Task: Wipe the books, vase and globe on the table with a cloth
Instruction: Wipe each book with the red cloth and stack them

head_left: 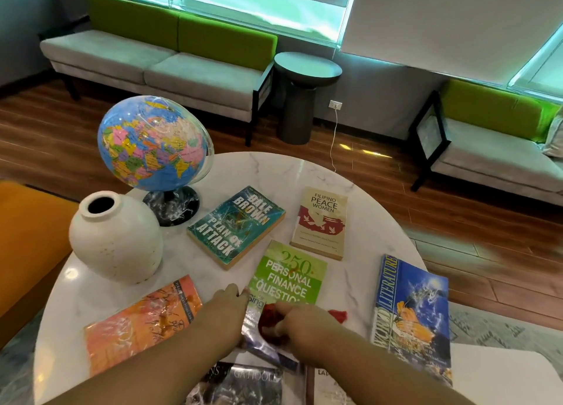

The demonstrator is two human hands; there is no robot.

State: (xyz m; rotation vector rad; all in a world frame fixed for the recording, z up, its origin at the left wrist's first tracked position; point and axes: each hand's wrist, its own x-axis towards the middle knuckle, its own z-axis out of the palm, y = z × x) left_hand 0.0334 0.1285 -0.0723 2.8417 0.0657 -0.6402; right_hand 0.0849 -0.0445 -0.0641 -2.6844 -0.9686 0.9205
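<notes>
Book wipe in progress, near edge of tabletop

Hands work at the near side of the round white marble tabletop (350, 173). Left hand (227, 310) lies flat, fingers spread, steadying a glossy blue-covered book (262, 348); right hand (300, 321) is closed around a crumpled red cloth (269, 319) pressed on that cover. Green paperback (289, 275) sits just beyond. Cream ceramic vase (117, 237) and colourful globe on black stand (152, 144) stand far left (likely untouched, judging by position). Next probably: finish this cover, then move on to the neighbouring books.

Head view, steeply down onto round table (359, 173) (close, sofas beyond).
</notes>
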